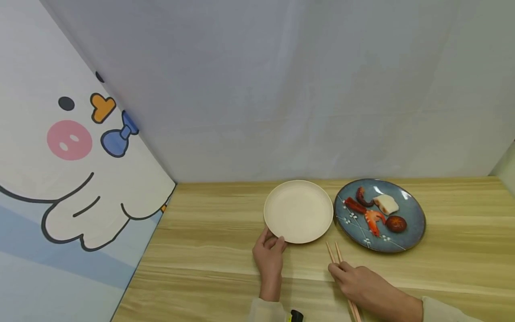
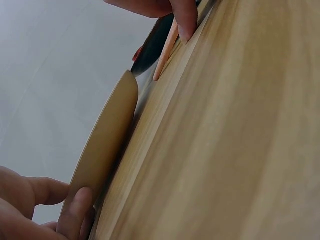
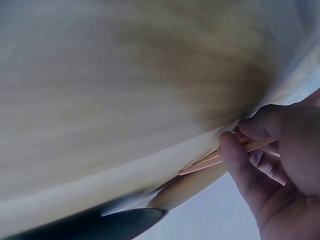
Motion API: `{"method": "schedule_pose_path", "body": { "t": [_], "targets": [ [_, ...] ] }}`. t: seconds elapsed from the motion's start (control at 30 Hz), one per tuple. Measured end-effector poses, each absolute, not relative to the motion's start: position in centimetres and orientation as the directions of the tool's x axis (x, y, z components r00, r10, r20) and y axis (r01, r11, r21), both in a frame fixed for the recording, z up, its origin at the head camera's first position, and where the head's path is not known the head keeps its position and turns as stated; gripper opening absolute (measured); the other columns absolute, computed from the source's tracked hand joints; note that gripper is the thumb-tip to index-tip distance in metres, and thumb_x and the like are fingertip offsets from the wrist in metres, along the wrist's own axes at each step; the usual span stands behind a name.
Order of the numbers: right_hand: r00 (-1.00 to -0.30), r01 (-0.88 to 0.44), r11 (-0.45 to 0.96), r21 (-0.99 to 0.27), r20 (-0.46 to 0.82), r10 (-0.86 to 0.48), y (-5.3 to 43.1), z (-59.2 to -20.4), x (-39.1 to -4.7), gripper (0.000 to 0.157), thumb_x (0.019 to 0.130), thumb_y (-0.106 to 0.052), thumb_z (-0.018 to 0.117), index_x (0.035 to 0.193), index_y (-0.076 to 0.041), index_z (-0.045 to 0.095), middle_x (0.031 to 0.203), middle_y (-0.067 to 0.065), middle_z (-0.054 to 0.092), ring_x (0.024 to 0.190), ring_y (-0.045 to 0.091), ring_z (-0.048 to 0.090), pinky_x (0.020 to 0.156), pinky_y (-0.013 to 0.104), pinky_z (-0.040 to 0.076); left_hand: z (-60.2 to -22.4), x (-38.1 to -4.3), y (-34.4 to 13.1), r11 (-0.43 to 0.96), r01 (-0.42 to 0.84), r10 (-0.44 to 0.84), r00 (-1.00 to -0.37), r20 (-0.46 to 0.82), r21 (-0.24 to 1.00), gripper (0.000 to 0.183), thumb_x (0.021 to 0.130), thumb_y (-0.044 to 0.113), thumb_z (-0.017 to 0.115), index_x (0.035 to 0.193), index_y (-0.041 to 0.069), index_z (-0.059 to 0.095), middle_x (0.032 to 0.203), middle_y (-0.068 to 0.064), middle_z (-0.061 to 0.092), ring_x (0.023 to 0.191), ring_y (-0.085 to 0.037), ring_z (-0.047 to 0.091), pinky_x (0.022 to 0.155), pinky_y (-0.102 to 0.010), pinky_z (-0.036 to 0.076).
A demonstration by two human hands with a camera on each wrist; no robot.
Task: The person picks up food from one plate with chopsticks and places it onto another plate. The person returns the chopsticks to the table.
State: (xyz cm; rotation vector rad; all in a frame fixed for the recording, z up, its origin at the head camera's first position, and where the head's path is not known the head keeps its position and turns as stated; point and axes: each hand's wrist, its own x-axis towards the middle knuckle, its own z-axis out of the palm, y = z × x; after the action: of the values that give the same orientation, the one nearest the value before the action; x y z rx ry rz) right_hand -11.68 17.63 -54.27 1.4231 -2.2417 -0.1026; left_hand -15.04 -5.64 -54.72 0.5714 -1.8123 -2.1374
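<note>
A round cream plate with nothing on it lies on the wooden table. My left hand pinches its near-left rim, thumb on the edge; the left wrist view shows the plate from the side with fingers at its lower end. In my right hand is a pair of wooden chopsticks, tips pointing away toward the gap between the plates. A blue plate to the right holds a shrimp, a round brown piece, a white piece, a red strip and a curled dark piece.
A grey cloth backdrop rises behind the table's far edge. On the left stands a panel with cartoon drawings. A small black and yellow object shows by the left sleeve at the bottom.
</note>
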Motion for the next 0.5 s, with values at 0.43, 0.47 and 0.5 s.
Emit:
{"method": "schedule_pose_path", "body": {
  "t": [0.43,0.47,0.5],
  "targets": [
    [-0.339,-0.843,0.44,0.309,0.33,-0.881,17.9,-54.33,-11.73,0.027,0.066,-0.014,0.091,0.073,-0.009,0.065,0.097,0.003,0.044,0.072,0.016,0.044,0.038,0.023,0.03,-54.87,-15.14,-5.55,-0.178,-0.035,-0.457,-0.882,-0.114,0.983,0.06,0.092,-0.016,0.067,0.149,-0.015,0.048,0.12,-0.026,0.06,0.093,-0.023,0.066,0.077,-0.025,0.063],
    [-0.339,-0.845,0.438,0.307,0.327,-0.882,17.92,-54.36,-11.73,0.026,0.066,-0.013,0.09,0.073,-0.009,0.065,0.097,0.003,0.044,0.073,0.016,0.044,0.038,0.023,0.03,-54.89,-15.14,-5.55,-0.179,-0.034,-0.457,-0.882,-0.114,0.983,0.06,0.092,-0.016,0.067,0.149,-0.015,0.048,0.12,-0.026,0.06,0.093,-0.023,0.066,0.077,-0.025,0.063],
    [-0.339,-0.846,0.437,0.306,0.325,-0.883,17.93,-54.4,-11.73,0.026,0.066,-0.013,0.09,0.072,-0.01,0.065,0.097,0.003,0.043,0.073,0.016,0.044,0.038,0.023,0.03,-54.89,-15.15,-5.54,-0.178,-0.034,-0.457,-0.882,-0.113,0.983,0.06,0.092,-0.017,0.067,0.149,-0.016,0.048,0.12,-0.026,0.06,0.093,-0.022,0.066,0.077,-0.025,0.063]
  ]
}}
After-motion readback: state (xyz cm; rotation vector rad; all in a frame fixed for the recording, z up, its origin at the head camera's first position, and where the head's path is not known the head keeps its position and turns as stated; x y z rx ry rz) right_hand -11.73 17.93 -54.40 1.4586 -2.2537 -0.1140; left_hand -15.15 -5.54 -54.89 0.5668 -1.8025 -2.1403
